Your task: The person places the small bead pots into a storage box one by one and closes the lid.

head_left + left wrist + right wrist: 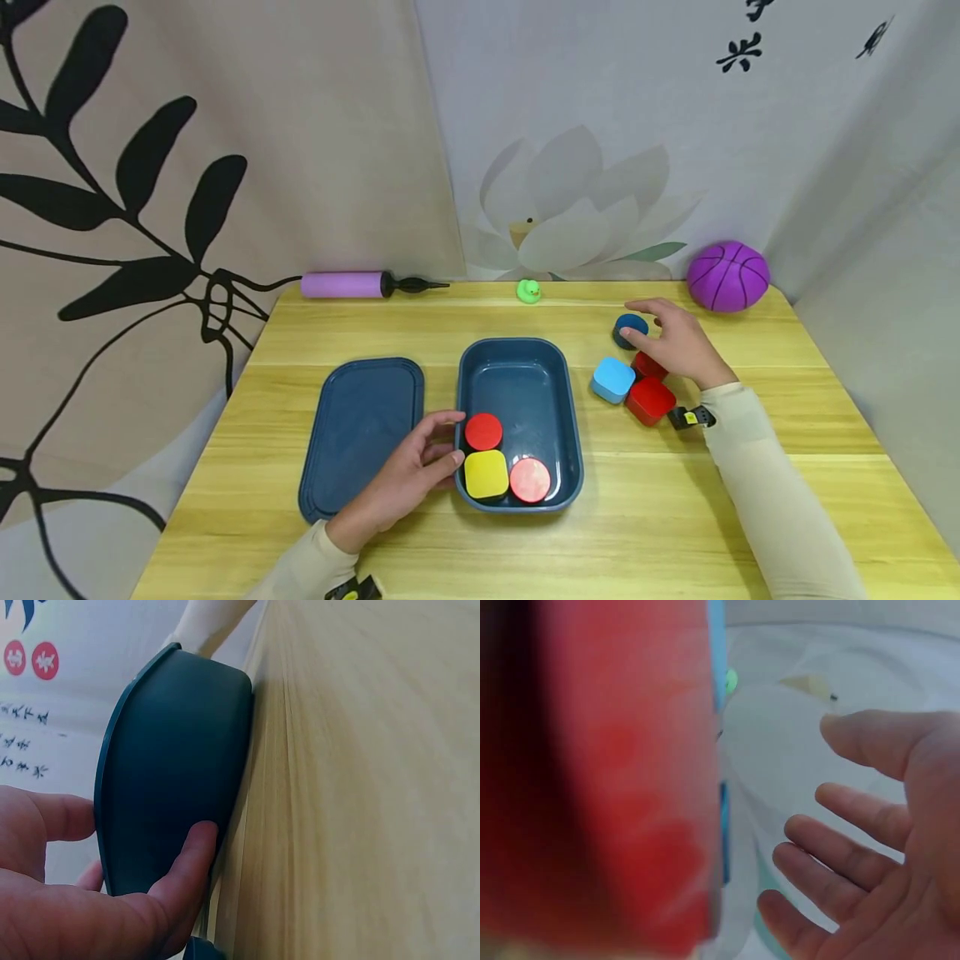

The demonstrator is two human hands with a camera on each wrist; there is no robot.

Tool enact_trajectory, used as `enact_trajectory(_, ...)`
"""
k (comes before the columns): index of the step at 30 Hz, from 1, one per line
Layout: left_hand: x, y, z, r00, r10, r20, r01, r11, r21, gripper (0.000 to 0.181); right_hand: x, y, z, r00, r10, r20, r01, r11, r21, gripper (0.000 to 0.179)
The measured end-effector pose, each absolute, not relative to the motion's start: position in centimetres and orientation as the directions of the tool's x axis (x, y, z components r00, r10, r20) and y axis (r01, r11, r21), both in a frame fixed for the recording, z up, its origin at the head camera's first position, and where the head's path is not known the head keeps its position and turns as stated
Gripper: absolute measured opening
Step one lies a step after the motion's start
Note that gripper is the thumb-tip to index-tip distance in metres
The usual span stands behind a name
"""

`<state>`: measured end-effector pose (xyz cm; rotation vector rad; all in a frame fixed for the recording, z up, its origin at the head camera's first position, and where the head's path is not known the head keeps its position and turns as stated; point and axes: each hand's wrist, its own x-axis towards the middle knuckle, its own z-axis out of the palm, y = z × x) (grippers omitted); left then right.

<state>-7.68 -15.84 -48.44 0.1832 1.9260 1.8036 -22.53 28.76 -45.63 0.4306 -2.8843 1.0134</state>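
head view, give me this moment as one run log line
left hand: touches side of blue container | right hand: at dark blue block, contact unclear | in container: red block, yellow block, pink block

The wooden tabletop (615,550) carries a blue tray (517,387), lid (362,433) left, blocks (651,400) right; pump (341,285), duck (528,291) and ball (728,277) line the far edge.

Backdrop (600,67) | black characters (739,52), two red round signs (45,660) | none legible
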Motion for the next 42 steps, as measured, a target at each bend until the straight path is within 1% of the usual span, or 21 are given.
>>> enact_trajectory(8,-7.6,-15.7,-48.2,-0.872,0.415,-0.261,-0.230,0.124,0.965,0.056,-23.3,30.5,-46.9,-0.972,-0.235,0.019,-0.189,0.727,-0.660,0.063)
enact_trajectory(13,-7.6,-15.7,-48.2,-0.868,0.415,-0.273,-0.243,0.124,0.962,0.056,-23.7,31.0,-47.8,-0.972,-0.225,-0.063,-0.125,0.729,-0.673,0.070)
enact_trajectory(16,-7.6,-15.7,-48.3,-0.865,0.419,-0.275,-0.243,0.129,0.961,0.056,-23.8,31.2,-48.1,-0.973,-0.214,-0.089,-0.096,0.722,-0.686,0.071)
enact_trajectory(21,-7.5,-15.7,-48.2,-0.867,0.421,-0.267,-0.235,0.128,0.963,0.058,-23.9,31.2,-48.4,-0.975,-0.204,-0.089,-0.082,0.700,-0.709,0.070)
enact_trajectory(28,-7.6,-15.7,-48.2,-0.870,0.408,-0.278,-0.246,0.129,0.961,0.057,-23.9,31.2,-48.4,-0.985,-0.161,-0.058,-0.072,0.698,-0.713,0.073)
enact_trajectory(38,-7.6,-15.7,-48.2,-0.870,0.410,-0.273,-0.240,0.131,0.962,0.057,-23.3,30.9,-47.4,-0.991,-0.135,0.010,-0.097,0.655,-0.750,0.077)
enact_trajectory(42,-7.6,-15.7,-48.1,-0.870,0.418,-0.260,-0.228,0.127,0.965,0.057,-22.9,30.5,-46.8,-0.992,-0.123,0.006,-0.082,0.627,-0.775,0.076)
